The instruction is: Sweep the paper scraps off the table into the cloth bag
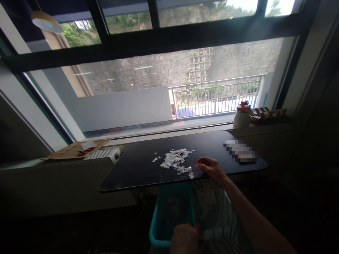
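The right hand (212,169) has thumb and fingers pinched together on a clear sheet (196,170), which stands tilted at the near right end of a loose pile of white paper scraps (173,158) on the dark counter (137,169). Most scraps lie heaped mid-counter, a few stray to the left, and a small cluster sits beside the sheet, close to the near edge. Just below that edge is a blue bin (160,243); its contents are too dim to make out. The left hand (185,238) is curled at the bin's near right corner, but blur hides whether it is clamped on the rim.

The step in hand looks like working scraps with the sheet's edge. The next move seems to call for the sheet kept low against the counter, and the bin steady below.
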A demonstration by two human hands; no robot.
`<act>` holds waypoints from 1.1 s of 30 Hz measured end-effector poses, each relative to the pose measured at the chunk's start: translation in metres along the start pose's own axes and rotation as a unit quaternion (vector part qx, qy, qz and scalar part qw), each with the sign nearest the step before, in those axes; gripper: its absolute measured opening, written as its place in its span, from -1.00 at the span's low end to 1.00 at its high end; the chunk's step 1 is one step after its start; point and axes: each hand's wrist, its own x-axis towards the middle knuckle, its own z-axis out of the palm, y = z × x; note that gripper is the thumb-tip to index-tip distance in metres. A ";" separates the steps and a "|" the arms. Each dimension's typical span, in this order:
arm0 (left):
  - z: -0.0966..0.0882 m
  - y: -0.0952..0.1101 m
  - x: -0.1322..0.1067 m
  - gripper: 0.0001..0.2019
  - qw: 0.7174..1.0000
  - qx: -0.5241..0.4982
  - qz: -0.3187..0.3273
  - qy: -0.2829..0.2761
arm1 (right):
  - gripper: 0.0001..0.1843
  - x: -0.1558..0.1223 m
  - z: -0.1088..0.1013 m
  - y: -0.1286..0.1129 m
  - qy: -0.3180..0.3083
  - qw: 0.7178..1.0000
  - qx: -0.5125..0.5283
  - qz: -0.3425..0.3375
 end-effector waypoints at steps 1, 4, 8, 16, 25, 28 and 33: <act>-0.001 0.000 0.000 -0.66 1.000 0.001 -0.001 -0.001 | -0.78 0.000 0.000 0.000 0.002 1.000 0.001 0.001; -0.002 0.001 -0.001 -0.66 1.000 0.004 -0.003 -0.003 | -0.78 0.000 -0.001 0.001 0.011 1.000 0.001 0.002; -0.003 0.001 -0.002 -0.67 1.000 -0.002 -0.003 -0.006 | -0.80 0.001 -0.003 0.002 0.011 1.000 -0.002 0.000; -0.006 0.001 -0.002 -0.66 1.000 0.004 -0.001 -0.024 | -0.82 0.002 -0.006 0.003 0.075 0.997 -0.014 -0.014; -0.005 0.002 -0.002 -0.63 0.999 0.012 -0.008 -0.037 | -0.87 -0.006 -0.016 0.003 0.076 0.996 -0.035 -0.022; -0.004 0.001 0.000 -0.64 0.999 0.015 -0.007 -0.029 | -0.88 -0.010 -0.022 0.003 0.094 0.995 -0.040 -0.022; -0.005 0.000 0.000 -0.64 0.999 0.010 -0.008 -0.036 | -0.78 -0.009 -0.015 0.003 0.092 0.995 -0.041 -0.021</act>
